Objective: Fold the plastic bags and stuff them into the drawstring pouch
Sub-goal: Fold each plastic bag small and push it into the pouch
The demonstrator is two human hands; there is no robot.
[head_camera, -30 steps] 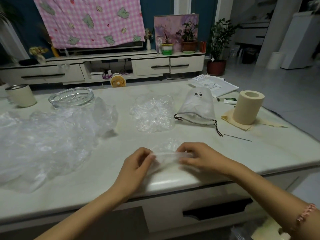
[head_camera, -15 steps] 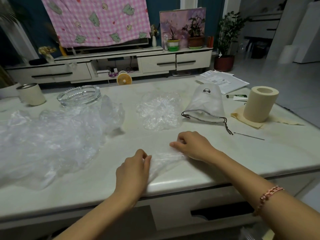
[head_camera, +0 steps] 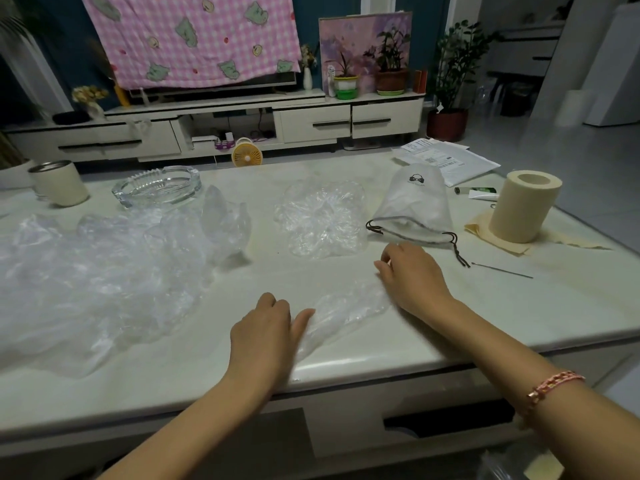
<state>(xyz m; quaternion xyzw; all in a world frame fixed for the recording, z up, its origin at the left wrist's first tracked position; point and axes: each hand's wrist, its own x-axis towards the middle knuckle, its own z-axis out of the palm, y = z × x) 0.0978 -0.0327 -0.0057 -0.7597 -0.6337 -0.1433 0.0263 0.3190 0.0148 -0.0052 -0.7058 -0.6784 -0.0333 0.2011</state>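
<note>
A clear plastic bag [head_camera: 346,311] lies stretched in a crumpled strip near the table's front edge. My left hand [head_camera: 266,329] holds its near left end, thumb against the plastic and fingers curled. My right hand [head_camera: 412,275] grips the far right end with curled fingers. Just beyond the right hand lies the white drawstring pouch [head_camera: 415,206], its dark-corded mouth facing me. To the pouch's left sits a flattened clear bag [head_camera: 322,220]. A big heap of loose clear bags [head_camera: 104,271] covers the table's left side.
A glass ashtray [head_camera: 157,185] and a cream mug [head_camera: 60,183] stand at the back left. On the right are a cream paper roll [head_camera: 524,206] on a cloth, a thin metal needle [head_camera: 502,270], a small tube and papers [head_camera: 446,159]. The pale table [head_camera: 519,306] has a drawer below its front edge.
My hands have moved apart: the right hand went away and to the right, the left stayed near the edge. The bag between them is drawn out into a long strip.
</note>
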